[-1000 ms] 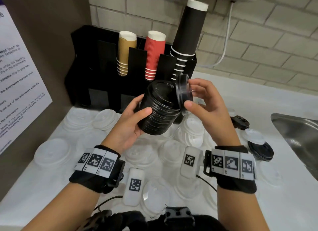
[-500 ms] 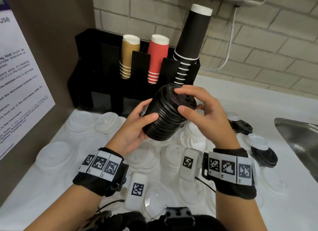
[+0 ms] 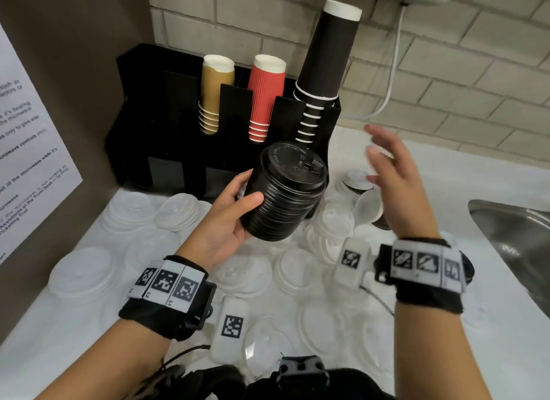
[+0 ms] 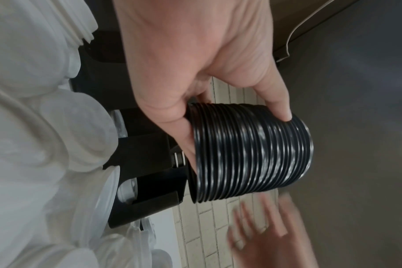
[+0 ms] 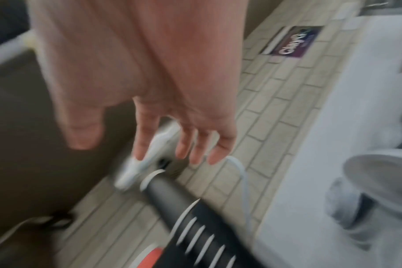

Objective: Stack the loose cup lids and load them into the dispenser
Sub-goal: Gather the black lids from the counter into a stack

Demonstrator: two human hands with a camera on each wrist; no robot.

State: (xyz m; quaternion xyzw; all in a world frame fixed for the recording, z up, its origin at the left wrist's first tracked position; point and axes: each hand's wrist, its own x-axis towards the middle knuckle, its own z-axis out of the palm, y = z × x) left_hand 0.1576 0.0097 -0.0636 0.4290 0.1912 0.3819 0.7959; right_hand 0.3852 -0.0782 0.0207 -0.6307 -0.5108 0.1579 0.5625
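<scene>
Nearest the camera, clear lids [image 3: 262,344] and white lids [image 3: 293,270] lie scattered flat over the white bench [image 3: 50,337], some nested in short piles. Above them the left hand [image 3: 229,224] holds a stack [image 3: 282,192] of black lids off the bench, thumb across the near side and the fingers [image 4: 277,101] curled round the far side, so the ribbed rims sit tight in the grip. The stack's long axis tilts up and away to the right, its top lid facing the right hand [image 3: 393,188]. That hand hangs just right of the stack, apart from it, fingers spread and loosely straight, holding nothing; it is blurred in the head and wrist views. Beyond and below the right hand lie more lids, white ones [image 3: 355,180] and what looks like a dark one, half hidden behind the palm. So the right hand is the nearer one to the remaining loose lids, which lie down and to the right of its fingers, while the left keeps the stack presented for the next lid. Farthest back, against the brick wall [image 3: 446,87], stands the black dispenser [image 3: 166,137] with tan cups [image 3: 214,93], red cups [image 3: 263,97] and tall black cups [image 3: 324,69]; its slots lie straight behind the stack, up and away from the left hand.
</scene>
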